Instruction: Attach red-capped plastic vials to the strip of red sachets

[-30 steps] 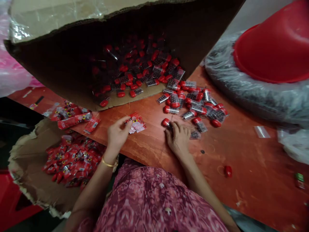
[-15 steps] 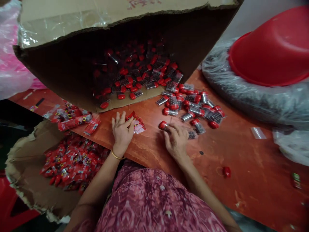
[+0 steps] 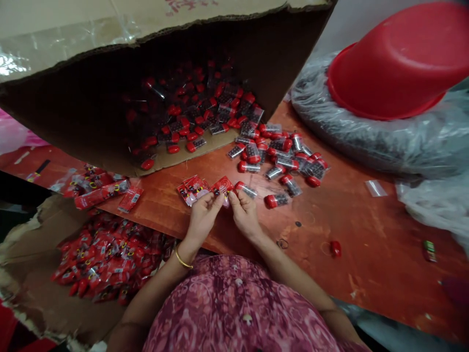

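Note:
My left hand (image 3: 202,217) pinches the left lower part of a small red printed packet (image 3: 222,184) between thumb and fingers. At its right lower edge my right hand (image 3: 245,215) is closed too, thumb and fingertips on the packet. Just beyond my right fingers is a red-capped clear tube (image 3: 248,190) with dark contents; whether those fingers touch it I cannot tell. Several more flat red packets (image 3: 193,187) lie overlapping by my left hand. Another red-capped tube (image 3: 276,200) rests to the right of my right hand.
A large cardboard box (image 3: 110,58) lies open towards me, with many red-capped tubes inside and a heap (image 3: 289,156) spilling beside it. Filled red packets (image 3: 100,188) lie at left, above a carton (image 3: 32,274) of more. A red tub (image 3: 395,63) sits on a plastic-wrapped bundle (image 3: 366,142).
Both hands have come together at one red packet. My left hand has left the packet stack, and my right hand has moved left from the tubes. The view has shifted slightly.

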The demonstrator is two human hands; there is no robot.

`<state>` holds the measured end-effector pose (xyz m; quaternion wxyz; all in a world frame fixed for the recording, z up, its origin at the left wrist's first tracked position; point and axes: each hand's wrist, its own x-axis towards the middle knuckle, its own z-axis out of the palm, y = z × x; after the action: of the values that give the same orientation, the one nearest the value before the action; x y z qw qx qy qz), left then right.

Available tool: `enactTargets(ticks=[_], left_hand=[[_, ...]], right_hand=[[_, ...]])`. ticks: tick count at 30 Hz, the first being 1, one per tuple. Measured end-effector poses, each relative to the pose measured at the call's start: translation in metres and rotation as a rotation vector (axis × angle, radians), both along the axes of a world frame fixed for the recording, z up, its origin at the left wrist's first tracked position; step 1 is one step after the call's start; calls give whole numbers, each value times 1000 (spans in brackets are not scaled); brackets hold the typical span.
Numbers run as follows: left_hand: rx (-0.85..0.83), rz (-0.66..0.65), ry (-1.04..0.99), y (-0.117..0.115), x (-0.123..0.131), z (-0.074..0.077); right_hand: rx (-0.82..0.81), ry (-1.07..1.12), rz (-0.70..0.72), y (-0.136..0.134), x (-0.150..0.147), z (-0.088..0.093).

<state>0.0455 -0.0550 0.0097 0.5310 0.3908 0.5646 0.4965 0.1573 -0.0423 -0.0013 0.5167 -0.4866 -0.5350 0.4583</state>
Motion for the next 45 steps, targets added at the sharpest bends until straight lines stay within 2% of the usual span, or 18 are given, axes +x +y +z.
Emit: enactTargets(ticks=[6, 9, 12, 14, 16, 19, 22, 24, 26, 30, 32, 36, 42, 45], left_hand=[[-120, 85, -266, -1, 11, 8], [-206, 88, -331, -2, 10, 11], [-196, 137, -355, 0, 6, 14], [-176, 197, -354, 3, 2, 17], [-174, 253, -354, 6, -2, 19], [-233, 274, -383, 11, -5, 23], [-305, 254, -419, 14, -3, 24], [-329, 249, -439, 15, -2, 23], [-334, 246, -449, 16, -1, 23], [-303, 227, -409, 14, -1, 24], [-283, 198, -389, 13, 0, 26], [-242, 99, -366, 8, 4, 27], [-147, 70, -293, 6, 0, 22], [-140, 19, -277, 7, -2, 20]], right_hand=[[65, -122, -10, -7, -3, -9], [75, -131, 14, -8, -4, -10], [88, -201, 84, -8, 5, -8], [150, -363, 94, -6, 20, -7], [219, -641, 48, -1, 38, -8], [206, -1057, -4, 9, 62, -15], [182, -1179, 14, 14, 70, -22], [182, -1088, 32, 12, 70, -21], [144, -866, 75, 3, 70, -16], [-82, -287, 203, -23, 68, 3], [-165, -119, 235, -32, 65, 13], [-185, -33, 241, -35, 57, 20], [-181, -38, 151, -32, 51, 19], [-237, -13, 184, -33, 50, 17]])
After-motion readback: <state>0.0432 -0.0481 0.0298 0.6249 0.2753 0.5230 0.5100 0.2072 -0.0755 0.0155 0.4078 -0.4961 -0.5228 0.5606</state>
